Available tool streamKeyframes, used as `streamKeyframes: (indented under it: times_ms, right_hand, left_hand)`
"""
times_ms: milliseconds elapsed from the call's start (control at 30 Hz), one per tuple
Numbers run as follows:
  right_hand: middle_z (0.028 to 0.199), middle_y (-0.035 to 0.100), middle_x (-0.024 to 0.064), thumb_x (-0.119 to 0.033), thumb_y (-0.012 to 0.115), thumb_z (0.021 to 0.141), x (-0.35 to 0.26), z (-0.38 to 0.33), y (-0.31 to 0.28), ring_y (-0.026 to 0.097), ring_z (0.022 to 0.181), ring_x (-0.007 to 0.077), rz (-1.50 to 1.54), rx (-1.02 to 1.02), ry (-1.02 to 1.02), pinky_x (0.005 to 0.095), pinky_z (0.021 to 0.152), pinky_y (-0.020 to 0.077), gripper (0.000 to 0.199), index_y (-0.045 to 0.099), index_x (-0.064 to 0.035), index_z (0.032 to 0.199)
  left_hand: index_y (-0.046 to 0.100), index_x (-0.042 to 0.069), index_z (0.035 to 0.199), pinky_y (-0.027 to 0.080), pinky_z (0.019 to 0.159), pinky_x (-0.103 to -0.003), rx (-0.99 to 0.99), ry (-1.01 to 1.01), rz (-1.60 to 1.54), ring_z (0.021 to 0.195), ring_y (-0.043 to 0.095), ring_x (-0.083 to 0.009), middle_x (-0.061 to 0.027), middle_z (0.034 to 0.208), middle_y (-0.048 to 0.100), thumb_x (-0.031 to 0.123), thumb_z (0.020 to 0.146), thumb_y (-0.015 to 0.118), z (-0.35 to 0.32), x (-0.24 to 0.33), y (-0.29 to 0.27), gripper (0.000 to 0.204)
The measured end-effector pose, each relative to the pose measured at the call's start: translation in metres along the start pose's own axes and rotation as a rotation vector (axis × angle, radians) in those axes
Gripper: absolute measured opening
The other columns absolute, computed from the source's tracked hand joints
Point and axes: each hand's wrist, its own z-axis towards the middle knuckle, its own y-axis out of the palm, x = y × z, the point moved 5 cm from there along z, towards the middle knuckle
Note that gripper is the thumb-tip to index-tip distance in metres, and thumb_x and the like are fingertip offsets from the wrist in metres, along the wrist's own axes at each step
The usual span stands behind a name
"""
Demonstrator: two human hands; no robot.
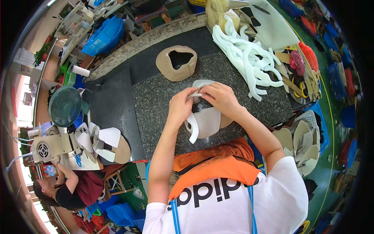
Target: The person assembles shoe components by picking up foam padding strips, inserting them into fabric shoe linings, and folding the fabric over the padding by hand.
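My left hand and my right hand meet over the worktop, fingers pinched on the pale edge of a half-made cap. The cap has a smooth grey-white panel, with some tan fabric at its right. A curved white foam strip hangs at its lower left, below my left hand. Just beyond my fingertips a whitish rounded part sticks up. What exactly lies between the fingers is partly hidden. Farther off, a tan cap rests with its dark opening facing up, touched by neither hand.
A pile of white foam strips lies at the worktop's far right, near yellow-handled scissors. Cap pieces fill a basket at right. Stacked caps stand at left by a sewing machine, where another person sits. A green fan stands behind.
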Motion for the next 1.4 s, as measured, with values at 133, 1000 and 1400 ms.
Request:
streamKeyframes:
  times_ms: [133, 1000, 1400]
  right_hand:
    - [0.078, 0.061, 0.007, -0.012, 0.063, 0.079, 0.002, 0.003, 0.001, 0.061, 0.075, 0.0258, 0.047, 0.042, 0.108, 0.0376, 0.064, 0.0488, 0.008, 0.058, -0.008, 0.084]
    - [0.109, 0.058, 0.0191, -0.029, 0.063, 0.077, -0.015, 0.02, 0.046, 0.055, 0.098, 0.0365, 0.077, -0.578, -0.005, 0.0435, 0.086, 0.0451, 0.055, 0.05, -0.0022, 0.124]
    - [0.091, 0.056, 0.0134, -0.013, 0.06, 0.081, -0.039, 0.031, 0.031, 0.055, 0.09, 0.0315, 0.034, -0.192, 0.095, 0.0399, 0.079, 0.0458, 0.017, 0.065, -0.0032, 0.095]
  left_hand:
    - [0.064, 0.007, 0.106, 0.047, 0.084, -0.039, -0.066, -0.015, -0.033, 0.096, 0.061, -0.0335, -0.0144, 0.102, 0.065, 0.007, 0.081, 0.051, 0.007, -0.017, 0.006, 0.029]
    - [0.059, 0.006, 0.097, 0.043, 0.083, -0.046, 0.221, 0.298, 0.694, 0.096, 0.06, -0.0311, -0.0124, 0.096, 0.064, 0.024, 0.075, 0.067, -0.05, 0.002, -0.055, 0.029]
    - [0.056, -0.002, 0.112, 0.05, 0.066, -0.024, 0.344, -0.136, -0.918, 0.077, 0.059, -0.0112, -0.0063, 0.096, 0.06, 0.0, 0.083, 0.059, -0.056, -0.026, -0.024, 0.029]
